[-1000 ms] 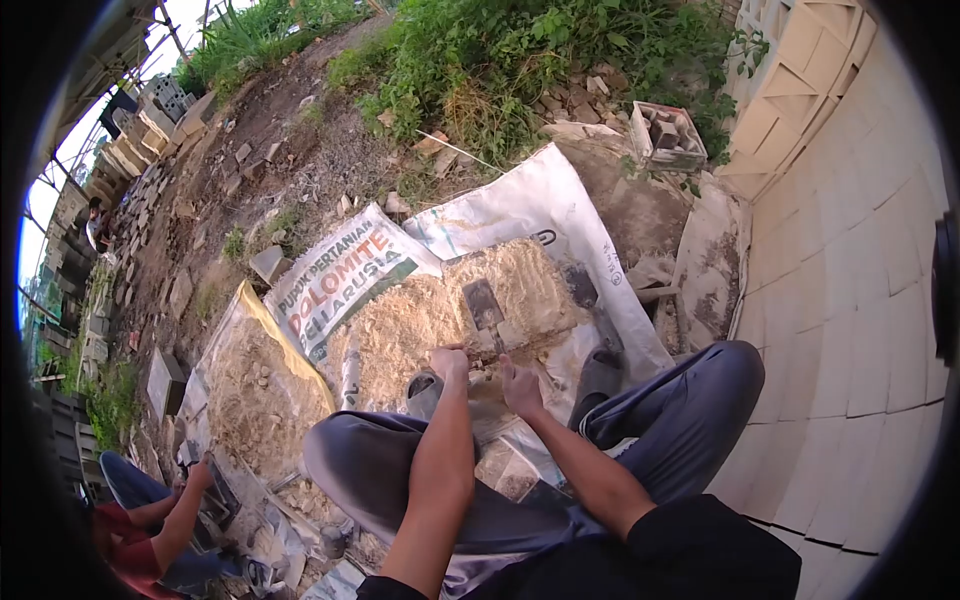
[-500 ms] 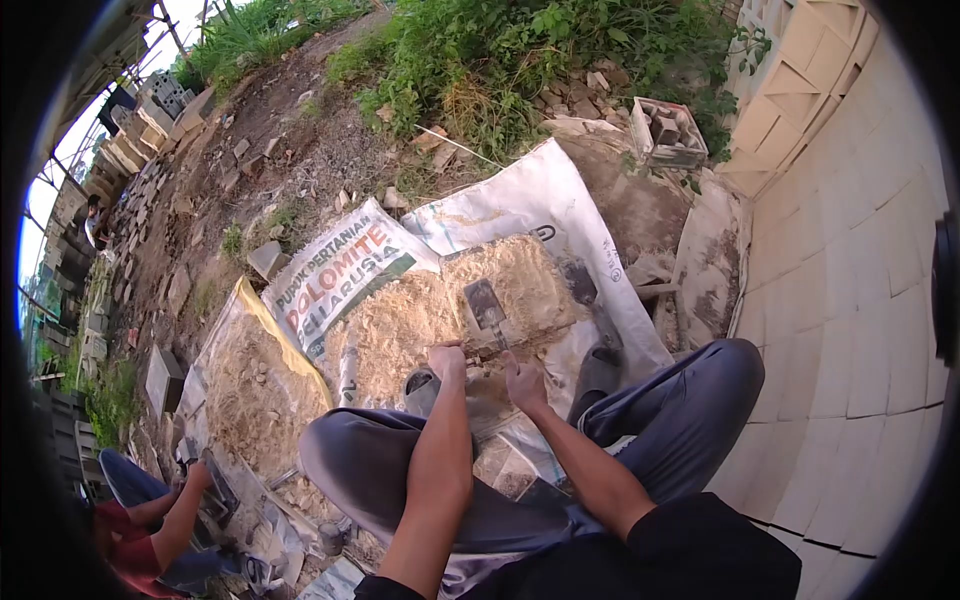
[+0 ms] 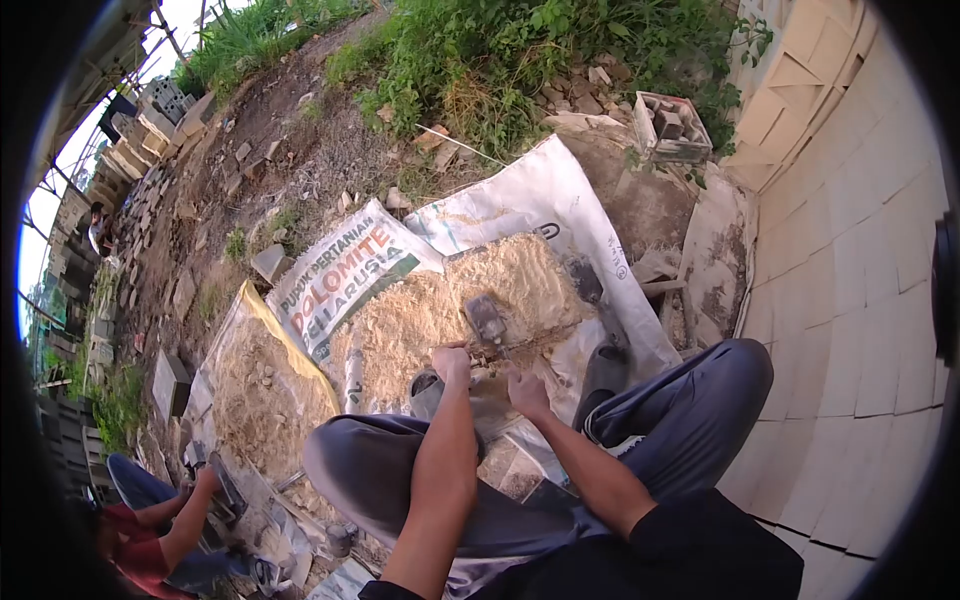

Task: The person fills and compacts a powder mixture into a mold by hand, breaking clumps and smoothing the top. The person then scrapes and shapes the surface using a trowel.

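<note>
My right hand (image 3: 527,390) is closed round the handle end of a tool with a dark rectangular head (image 3: 485,318). The head hangs over the front edge of a pale, rough slab (image 3: 515,280) strewn with crumbs. Close by on the left, my left hand (image 3: 451,364) is a fist near that edge; what it grips, if anything, is too small to make out. Tan crumbly material (image 3: 400,325) lies beside the slab on a printed white sack (image 3: 345,265). My shod feet stand on either side of my hands.
A co-worker in a red shirt (image 3: 140,550) sits at lower left, hands on a dark tool. A box with blocks (image 3: 672,127) stands at upper right, beside stacked pale blocks (image 3: 840,330). Grey blocks (image 3: 171,385) and rubble lie left; plants (image 3: 480,60) grow behind.
The rectangular tool head has tilted and dropped slightly toward my hands. My left hand stays in nearly the same place. The whole view has shifted a little.
</note>
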Demonstrator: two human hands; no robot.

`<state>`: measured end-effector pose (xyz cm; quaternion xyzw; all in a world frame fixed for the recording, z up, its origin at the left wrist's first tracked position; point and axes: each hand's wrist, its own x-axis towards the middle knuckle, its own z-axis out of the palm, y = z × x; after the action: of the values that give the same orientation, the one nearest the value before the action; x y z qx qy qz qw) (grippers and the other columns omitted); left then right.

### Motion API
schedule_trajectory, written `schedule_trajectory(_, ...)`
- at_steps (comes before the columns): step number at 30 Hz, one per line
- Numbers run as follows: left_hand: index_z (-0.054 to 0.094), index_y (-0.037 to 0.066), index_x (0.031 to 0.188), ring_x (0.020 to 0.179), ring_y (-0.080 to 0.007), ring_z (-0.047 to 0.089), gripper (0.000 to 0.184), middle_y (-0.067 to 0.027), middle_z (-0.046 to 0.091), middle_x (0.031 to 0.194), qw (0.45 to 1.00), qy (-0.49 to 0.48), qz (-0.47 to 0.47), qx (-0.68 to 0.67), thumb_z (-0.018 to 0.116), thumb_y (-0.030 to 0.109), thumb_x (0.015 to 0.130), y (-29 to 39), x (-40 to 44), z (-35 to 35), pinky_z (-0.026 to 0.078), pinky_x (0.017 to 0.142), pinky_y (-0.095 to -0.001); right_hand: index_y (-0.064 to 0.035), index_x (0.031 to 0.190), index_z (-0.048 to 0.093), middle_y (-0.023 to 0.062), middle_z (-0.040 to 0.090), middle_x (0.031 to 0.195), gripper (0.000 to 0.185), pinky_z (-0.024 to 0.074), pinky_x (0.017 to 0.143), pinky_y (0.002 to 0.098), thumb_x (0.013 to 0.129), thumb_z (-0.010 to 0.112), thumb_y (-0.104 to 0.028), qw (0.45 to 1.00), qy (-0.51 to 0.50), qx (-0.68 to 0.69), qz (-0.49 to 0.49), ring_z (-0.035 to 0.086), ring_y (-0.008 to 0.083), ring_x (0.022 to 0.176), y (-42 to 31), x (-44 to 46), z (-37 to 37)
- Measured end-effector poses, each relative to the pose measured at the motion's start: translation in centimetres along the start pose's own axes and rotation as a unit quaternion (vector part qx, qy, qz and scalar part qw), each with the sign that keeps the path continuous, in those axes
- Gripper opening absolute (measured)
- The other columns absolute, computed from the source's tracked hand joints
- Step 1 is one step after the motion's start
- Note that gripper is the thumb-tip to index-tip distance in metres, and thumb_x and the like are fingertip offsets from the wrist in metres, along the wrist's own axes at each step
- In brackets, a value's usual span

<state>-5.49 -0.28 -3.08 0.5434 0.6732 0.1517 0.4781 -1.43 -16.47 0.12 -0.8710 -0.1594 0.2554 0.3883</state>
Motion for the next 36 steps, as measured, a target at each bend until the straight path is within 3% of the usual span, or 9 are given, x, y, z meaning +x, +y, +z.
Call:
schedule_trajectory(4,0.07,-0.002,0.085,0.059,-0.018,0.064,0.013,-0.0122,0.067,0.073,0.997,-0.034,-0.012,-0.066,0.068,-0.003,0.072,-0.3,0.1,-0.4,0.052,0.053,-0.0289,0.0026,0.079,0.067,0.0294,0.06,0.072,0.071,0.0453,0.072,0.0493,0.086,0.039,-0.062,0.998,-0.039,-0.009,0.058,0.061,0.0439,0.078,-0.1,0.1,-0.5)
schedule_trajectory(6,0.073,0.009,0.083,0.07,-0.0187,0.066,0.012,-0.01,0.069,0.077,0.996,-0.048,-0.048,-0.058,0.073,0.009,0.071,0.1,-0.1,-0.3,0.053,0.067,-0.0296,0.0027,0.078,0.067,0.0297,0.059,0.072,0.071,0.0454,0.072,0.0492,0.086,0.038,-0.062,0.998,-0.025,-0.007,0.057,0.061,0.0445,0.078,-0.7,-0.1,-1.4)
schedule_trajectory(9,0.073,0.01,0.084,0.074,-0.0204,0.067,0.012,-0.0107,0.069,0.079,0.998,0.014,0.032,0.057,0.071,0.011,0.073,-0.8,0.5,0.6,0.053,0.07,-0.0307,0.0029,0.078,0.066,0.0303,0.059,0.072,0.071,0.0455,0.072,0.0492,0.086,0.037,-0.062,0.999,-0.001,0.031,0.03,0.06,0.0451,0.078,-3.1,-0.6,-3.8)
schedule_trajectory(13,0.073,0.011,0.084,0.079,-0.0217,0.067,0.012,-0.0101,0.069,0.082,0.999,-0.005,-0.02,0.045,0.071,0.013,0.073,0.1,-0.1,0.2,0.052,0.075,-0.032,0.0025,0.085,0.066,0.031,0.06,0.08,0.073,0.0446,0.076,0.0493,0.087,0.034,-0.063,1.0,0.013,0.012,0.025,0.059,0.0447,0.085,-2.5,-0.2,-4.1)
schedule_trajectory(16,0.072,0.005,0.086,0.065,-0.0175,0.066,0.015,-0.0115,0.069,0.077,0.999,-0.004,0.034,0.032,0.071,0.002,0.072,-1.1,1.6,0.6,0.053,0.061,-0.0299,0.0038,0.091,0.066,0.0323,0.06,0.085,0.074,0.0452,0.079,0.0491,0.087,0.033,-0.062,0.994,-0.004,-0.056,0.099,0.06,0.0454,0.088,-0.1,0.4,-2.5)
schedule_trajectory(20,0.072,0.006,0.085,0.07,-0.0179,0.066,0.013,-0.0117,0.069,0.079,0.998,0.02,-0.005,0.054,0.07,0.002,0.073,0.4,-0.1,0.3,0.053,0.064,-0.0297,0.0001,0.091,0.066,0.0305,0.06,0.093,0.071,0.0426,0.084,0.0472,0.088,0.033,-0.062,0.993,-0.041,-0.007,0.114,0.057,0.044,0.095,0.5,1.1,-2.9)
schedule_trajectory(26,0.072,0.005,0.085,0.069,-0.0187,0.066,0.024,-0.0121,0.068,0.077,0.992,0.079,0.017,0.1,0.064,0.006,0.063,0.1,-0.5,1.4,0.052,0.064,-0.0299,0.0026,0.077,0.065,0.0288,0.06,0.079,0.07,0.0449,0.075,0.0474,0.088,0.036,-0.06,0.998,-0.006,0.056,-0.005,0.059,0.0451,0.084,-1.1,0.8,-4.7)
schedule_trajectory(28,0.073,0.012,0.084,0.081,-0.0242,0.066,0.018,-0.0129,0.069,0.082,0.999,-0.02,-0.023,0.026,0.07,0.019,0.068,-1.0,0.4,1.3,0.051,0.078,-0.0335,0.0032,0.074,0.064,0.0285,0.059,0.074,0.069,0.0442,0.07,0.0478,0.089,0.036,-0.058,0.999,0.02,-0.012,0.032,0.059,0.0445,0.078,4.1,2.1,-0.3)
schedule_trajectory(36,0.073,0.009,0.081,0.068,-0.0174,0.065,0.011,-0.0091,0.069,0.077,0.999,-0.022,-0.034,-0.028,0.074,0.007,0.07,-1.5,0.8,1.3,0.053,0.065,-0.0298,0.0045,0.07,0.061,0.031,0.055,0.068,0.068,0.0413,0.067,0.0516,0.09,0.038,-0.056,0.999,0.005,0.026,0.019,0.06,0.043,0.074,-1.2,0.2,-3.5)
